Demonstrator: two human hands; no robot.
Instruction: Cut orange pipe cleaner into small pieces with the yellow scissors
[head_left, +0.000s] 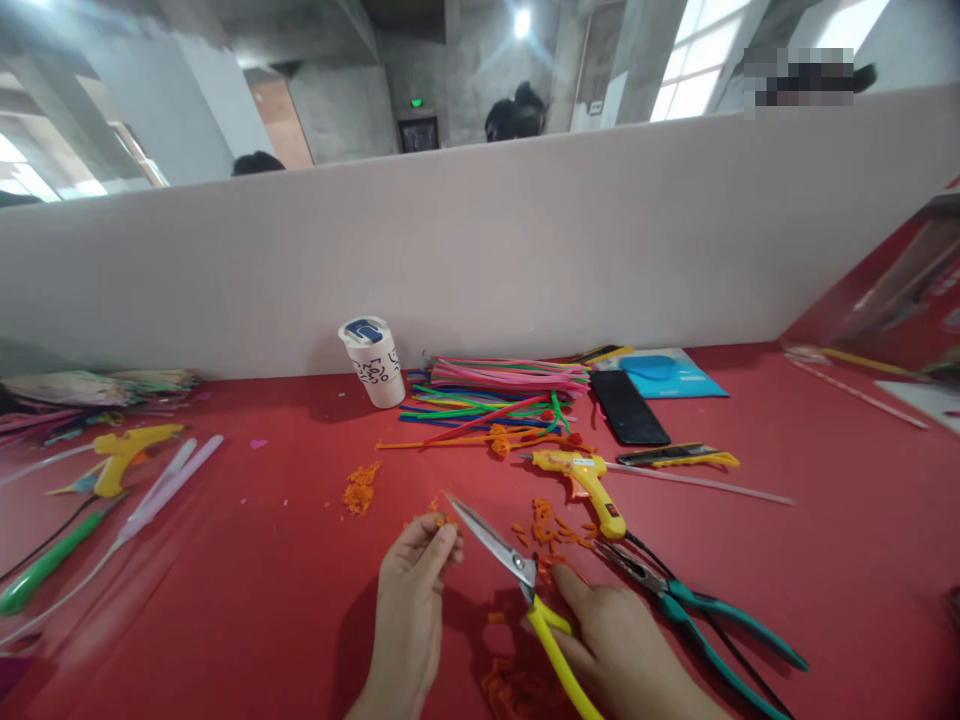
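Note:
My left hand (pixel 416 580) pinches a small orange piece (pixel 448 520), probably cut pipe cleaner, between thumb and fingers. Its tip lies close to the point of a pair of scissors (pixel 491 540) with yellow handles. My right hand (pixel 611 625) grips those handles, and the blades look nearly or fully together, pointing up and left. Short orange bits (pixel 551 525) are scattered beyond the right hand. A looser orange heap (pixel 517 690) lies below the scissors, partly hidden by them. Farther to the left sits a pile of fine orange clippings (pixel 361 488).
Behind are bundled colored pipe cleaners (pixel 495 385), a white cup (pixel 373 365) and a black phone (pixel 628 407). To the right lie a yellow glue gun (pixel 581 475), a utility knife (pixel 679 456) and green-handled pliers (pixel 690 610). Another glue gun (pixel 127 455) is at left. A white partition (pixel 480 250) closes the far side.

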